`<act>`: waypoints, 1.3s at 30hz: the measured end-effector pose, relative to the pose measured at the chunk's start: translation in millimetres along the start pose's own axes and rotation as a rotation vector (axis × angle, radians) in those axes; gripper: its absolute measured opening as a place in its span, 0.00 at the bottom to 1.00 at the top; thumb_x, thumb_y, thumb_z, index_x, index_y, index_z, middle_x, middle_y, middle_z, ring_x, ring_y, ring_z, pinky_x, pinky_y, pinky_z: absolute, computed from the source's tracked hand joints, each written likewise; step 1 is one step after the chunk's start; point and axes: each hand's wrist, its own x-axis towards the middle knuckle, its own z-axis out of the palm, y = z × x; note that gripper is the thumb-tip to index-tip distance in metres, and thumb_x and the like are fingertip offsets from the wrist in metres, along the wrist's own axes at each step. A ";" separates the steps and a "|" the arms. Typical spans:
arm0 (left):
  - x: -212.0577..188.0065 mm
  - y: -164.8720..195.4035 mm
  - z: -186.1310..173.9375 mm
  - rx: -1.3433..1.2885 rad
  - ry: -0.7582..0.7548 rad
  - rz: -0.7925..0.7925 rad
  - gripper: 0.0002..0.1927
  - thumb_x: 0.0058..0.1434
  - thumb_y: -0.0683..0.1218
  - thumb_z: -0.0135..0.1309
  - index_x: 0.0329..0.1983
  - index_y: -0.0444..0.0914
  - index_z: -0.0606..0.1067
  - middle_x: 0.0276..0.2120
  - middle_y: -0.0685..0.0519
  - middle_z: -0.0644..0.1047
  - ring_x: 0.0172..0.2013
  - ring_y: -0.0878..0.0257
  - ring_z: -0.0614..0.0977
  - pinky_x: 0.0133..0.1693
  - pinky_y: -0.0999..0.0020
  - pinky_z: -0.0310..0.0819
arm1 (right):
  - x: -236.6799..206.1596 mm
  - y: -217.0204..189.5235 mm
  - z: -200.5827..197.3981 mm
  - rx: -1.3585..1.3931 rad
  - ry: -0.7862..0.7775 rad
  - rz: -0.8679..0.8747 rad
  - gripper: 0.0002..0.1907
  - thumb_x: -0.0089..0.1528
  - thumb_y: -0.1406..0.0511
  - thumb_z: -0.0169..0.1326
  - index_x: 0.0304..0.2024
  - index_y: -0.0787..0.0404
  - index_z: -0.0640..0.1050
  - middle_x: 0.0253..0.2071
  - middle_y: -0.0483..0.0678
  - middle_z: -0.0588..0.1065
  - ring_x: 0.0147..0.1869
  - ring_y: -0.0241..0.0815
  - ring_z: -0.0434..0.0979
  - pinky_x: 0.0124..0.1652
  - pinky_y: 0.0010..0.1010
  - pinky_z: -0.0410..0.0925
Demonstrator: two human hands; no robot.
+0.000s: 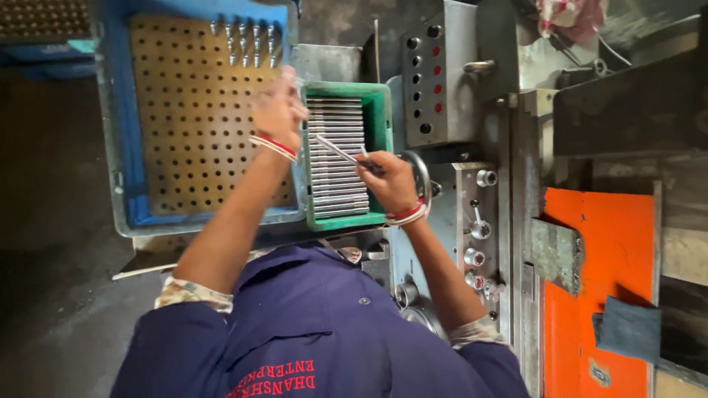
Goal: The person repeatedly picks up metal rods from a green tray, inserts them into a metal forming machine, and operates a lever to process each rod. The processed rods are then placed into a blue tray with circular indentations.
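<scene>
Left arm bare, stretched forward past green tray (383,133), elbow bent. Left hand (279,110) blurred, fingers curled, raised just left of tray's top corner. Right forearm angled up-left toward tray. Right hand (389,180) over tray's right edge, fingers pinched closed. Red-white bangles on both wrists. Dark blue sleeves pushed up.

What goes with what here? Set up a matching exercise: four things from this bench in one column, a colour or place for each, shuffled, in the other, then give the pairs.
Things:
1. perforated board
2. small bin of metal rods
3. machine panel
4. right hand

Descriptions:
A. orange
B. holds a thin rod over the rods
C. green
D. lies in the blue crate, a few pins standing at its far edge

Pairs: 1-D, 2-C, 3-A, 4-B
</scene>
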 end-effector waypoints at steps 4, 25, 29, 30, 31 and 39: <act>13.2 59.2 -60.4 -0.036 0.018 0.116 0.14 0.65 0.47 0.62 0.27 0.38 0.72 0.18 0.56 0.67 0.15 0.68 0.65 0.19 0.69 0.59 | 5.9 7.0 -8.3 -0.303 -0.154 -0.212 0.08 0.56 0.70 0.62 0.38 0.63 0.81 0.34 0.52 0.78 0.39 0.49 0.80 0.42 0.36 0.71; 113.2 119.5 -70.0 1.912 0.089 0.423 0.17 0.65 0.55 0.61 0.40 0.35 0.81 0.35 0.36 0.82 0.35 0.44 0.85 0.38 0.50 0.80 | -24.2 76.4 105.7 -0.619 -0.063 -0.379 0.01 0.57 0.70 0.53 0.32 0.61 0.74 0.32 0.55 0.74 0.40 0.56 0.75 0.43 0.44 0.69; 155.9 126.9 -47.7 2.106 0.273 0.640 0.16 0.58 0.56 0.61 0.37 0.39 0.83 0.38 0.41 0.82 0.40 0.44 0.85 0.36 0.47 0.80 | -37.9 107.8 81.0 -0.476 0.200 -0.125 0.15 0.59 0.75 0.45 0.47 0.67 0.76 0.41 0.59 0.77 0.48 0.62 0.77 0.49 0.48 0.69; 161.1 124.9 -44.9 2.188 0.353 0.865 0.16 0.52 0.56 0.62 0.35 0.41 0.84 0.37 0.44 0.83 0.39 0.44 0.85 0.33 0.45 0.80 | -39.3 122.7 75.8 -0.436 0.195 0.035 0.13 0.62 0.72 0.46 0.48 0.67 0.76 0.42 0.61 0.77 0.49 0.64 0.77 0.49 0.49 0.69; 166.3 127.0 -43.3 2.210 0.252 0.666 0.16 0.57 0.56 0.61 0.36 0.39 0.83 0.38 0.41 0.83 0.40 0.43 0.85 0.35 0.47 0.80 | -39.0 138.5 71.3 -0.392 0.192 0.197 0.12 0.65 0.70 0.46 0.49 0.66 0.77 0.43 0.63 0.78 0.50 0.66 0.77 0.48 0.50 0.68; 168.5 127.0 -35.2 2.228 0.024 0.626 0.19 0.62 0.56 0.62 0.35 0.33 0.82 0.35 0.36 0.81 0.37 0.40 0.84 0.40 0.44 0.78 | -49.3 185.8 86.2 -0.230 0.067 0.359 0.14 0.66 0.66 0.45 0.46 0.66 0.80 0.41 0.64 0.79 0.46 0.66 0.79 0.45 0.49 0.70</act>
